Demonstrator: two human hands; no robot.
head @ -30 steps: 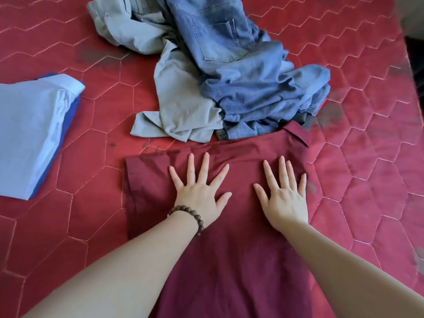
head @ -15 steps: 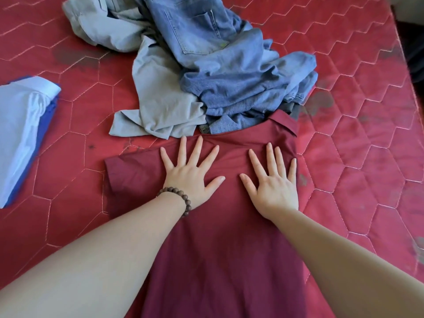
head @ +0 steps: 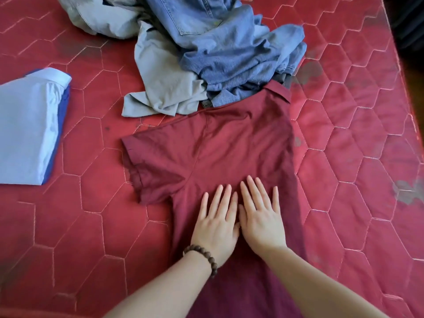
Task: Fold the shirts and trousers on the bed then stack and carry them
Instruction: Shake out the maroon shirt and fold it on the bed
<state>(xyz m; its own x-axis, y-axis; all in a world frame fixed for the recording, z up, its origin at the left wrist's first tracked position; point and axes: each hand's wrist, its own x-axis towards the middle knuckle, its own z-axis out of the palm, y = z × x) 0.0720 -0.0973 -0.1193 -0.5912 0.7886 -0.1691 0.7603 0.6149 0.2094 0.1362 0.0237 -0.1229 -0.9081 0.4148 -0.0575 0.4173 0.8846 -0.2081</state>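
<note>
From the head view, the maroon shirt (head: 229,152) lies flat on the red quilted bed (head: 344,157), near centre. The left hand (head: 216,223) and right hand (head: 260,222) press on it side by side, touching, fingers straight. Far beyond lies a heap of jeans (head: 229,49) and grey trousers (head: 160,83); folded blue shirts (head: 27,127) sit left.

Left hand (head: 215,222): palm down, fingers straight and close together, pointing to 12 o'clock; bead bracelet (head: 203,257) on wrist; forearm enters from 7 o'clock. Right hand (head: 260,218): flat, palm down, fingers slightly spread toward 12 o'clock, thumb touching left hand; forearm enters from 5 o'clock.
</note>
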